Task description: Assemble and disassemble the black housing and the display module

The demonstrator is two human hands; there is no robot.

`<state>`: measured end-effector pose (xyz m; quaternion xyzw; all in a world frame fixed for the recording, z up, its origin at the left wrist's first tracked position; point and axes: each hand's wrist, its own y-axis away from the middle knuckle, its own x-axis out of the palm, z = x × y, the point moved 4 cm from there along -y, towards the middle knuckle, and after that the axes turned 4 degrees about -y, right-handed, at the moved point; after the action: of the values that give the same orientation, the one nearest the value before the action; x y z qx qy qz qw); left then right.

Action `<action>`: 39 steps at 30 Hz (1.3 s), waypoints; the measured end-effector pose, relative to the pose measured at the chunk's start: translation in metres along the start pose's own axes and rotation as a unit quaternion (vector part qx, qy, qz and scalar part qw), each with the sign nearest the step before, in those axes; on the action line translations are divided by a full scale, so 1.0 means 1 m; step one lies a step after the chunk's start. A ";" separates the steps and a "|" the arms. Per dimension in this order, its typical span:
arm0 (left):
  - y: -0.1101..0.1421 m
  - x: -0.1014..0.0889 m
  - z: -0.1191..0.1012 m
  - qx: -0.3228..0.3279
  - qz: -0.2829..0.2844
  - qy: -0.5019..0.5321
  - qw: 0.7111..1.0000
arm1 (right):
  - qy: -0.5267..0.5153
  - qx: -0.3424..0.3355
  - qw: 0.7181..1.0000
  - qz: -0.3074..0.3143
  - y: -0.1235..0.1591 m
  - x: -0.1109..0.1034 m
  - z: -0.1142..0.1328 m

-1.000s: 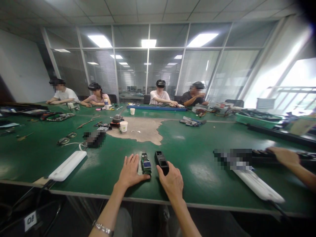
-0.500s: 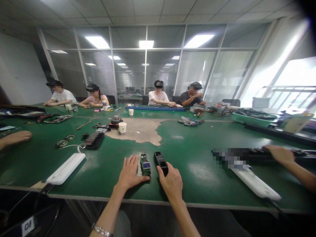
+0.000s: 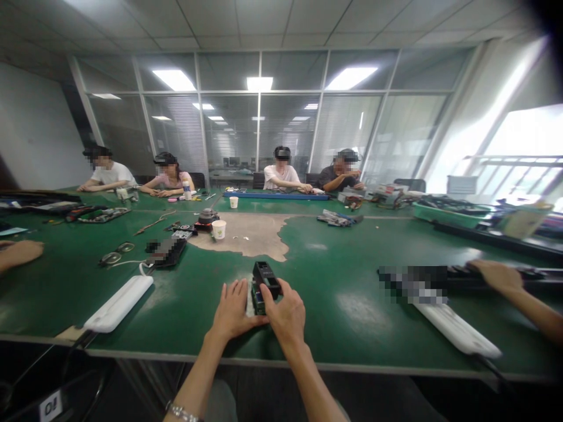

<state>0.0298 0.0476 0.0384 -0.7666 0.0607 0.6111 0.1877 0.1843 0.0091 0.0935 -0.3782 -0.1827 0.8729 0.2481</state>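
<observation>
A black plastic housing (image 3: 266, 278) with cut-outs in its top is held in my right hand (image 3: 287, 309), thumb on the near side and fingers along the right. The housing sits over a small green circuit board (image 3: 258, 303) and hides most of it; whether the two touch I cannot tell. Flat on the table to the left of the board lies my left hand (image 3: 229, 306), fingers stretched out, with its thumb reaching across the board's near end.
White power strips lie left (image 3: 119, 303) and right (image 3: 457, 326) on the green table (image 3: 343, 264). A paper cup (image 3: 219, 229) stands on a brown patch ahead. A neighbour's hand (image 3: 499, 275) rests on dark parts at right; another hand (image 3: 21, 254) is at far left.
My right hand has brought the black housing left, from beside the circuit board to over it. My left hand has stayed nearly in place.
</observation>
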 end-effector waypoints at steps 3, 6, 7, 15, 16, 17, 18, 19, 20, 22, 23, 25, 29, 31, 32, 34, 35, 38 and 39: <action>0.001 -0.002 -0.001 0.005 0.001 0.000 1.000 | 0.023 -0.011 1.000 0.007 0.003 0.007 0.011; 0.001 -0.003 -0.001 0.004 0.004 -0.003 1.000 | 0.053 -0.027 0.998 0.002 0.005 0.007 0.017; 0.001 -0.003 -0.001 0.002 0.006 -0.003 1.000 | 0.062 -0.031 0.998 0.001 0.005 0.007 0.017; 0.002 -0.005 -0.001 -0.002 0.010 0.003 1.000 | 0.095 -0.033 0.995 0.017 0.014 0.012 0.013; 0.002 -0.005 -0.001 -0.003 0.010 0.005 1.000 | 0.098 -0.031 0.995 0.019 0.016 0.014 0.012; 0.002 -0.006 -0.002 -0.003 0.011 0.008 1.000 | 0.100 -0.029 0.994 0.021 0.018 0.015 0.010; 0.002 -0.007 -0.002 -0.002 0.012 0.010 1.000 | 0.102 -0.027 0.994 0.023 0.019 0.016 0.009; 0.002 -0.007 -0.002 -0.002 0.013 0.011 1.000 | 0.104 -0.026 0.994 0.026 0.021 0.016 0.008; 0.002 -0.008 -0.003 -0.003 0.013 0.011 1.000 | 0.105 -0.025 0.994 0.028 0.022 0.017 0.006; 0.003 -0.008 -0.003 -0.006 0.012 0.010 1.000 | 0.106 -0.023 0.993 0.035 0.024 0.017 0.005; 0.003 -0.008 -0.003 -0.008 0.010 0.008 1.000 | 0.107 -0.021 0.993 0.037 0.025 0.017 0.004; 0.003 -0.008 -0.003 -0.012 0.007 0.005 1.000 | 0.106 -0.016 0.993 0.043 0.027 0.018 0.002; 0.004 -0.008 -0.003 -0.008 0.012 -0.001 1.000 | 0.101 -0.019 0.993 0.051 0.030 0.023 -0.001; 0.004 -0.008 -0.003 -0.007 0.014 -0.004 1.000 | 0.099 -0.023 0.993 0.050 0.032 0.025 -0.002; 0.004 -0.008 -0.003 -0.006 0.014 -0.005 1.000 | 0.099 -0.022 0.994 0.047 0.032 0.026 -0.002; 0.004 -0.008 -0.003 -0.005 0.014 -0.005 1.000 | 0.097 -0.015 0.994 0.041 0.033 0.026 -0.003; 0.004 -0.008 -0.004 -0.005 0.014 -0.006 1.000 | 0.096 -0.011 0.995 0.039 0.033 0.026 -0.004; 0.004 -0.009 -0.004 -0.002 0.012 -0.006 1.000 | 0.089 -0.009 0.995 0.048 0.031 0.025 -0.002; 0.004 -0.008 -0.004 -0.002 0.012 -0.006 1.000 | 0.086 -0.007 0.995 0.051 0.030 0.024 -0.001</action>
<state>0.0299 0.0412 0.0462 -0.7623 0.0673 0.6182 0.1794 0.1620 -0.0012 0.0634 -0.4621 -0.1477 0.8475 0.2154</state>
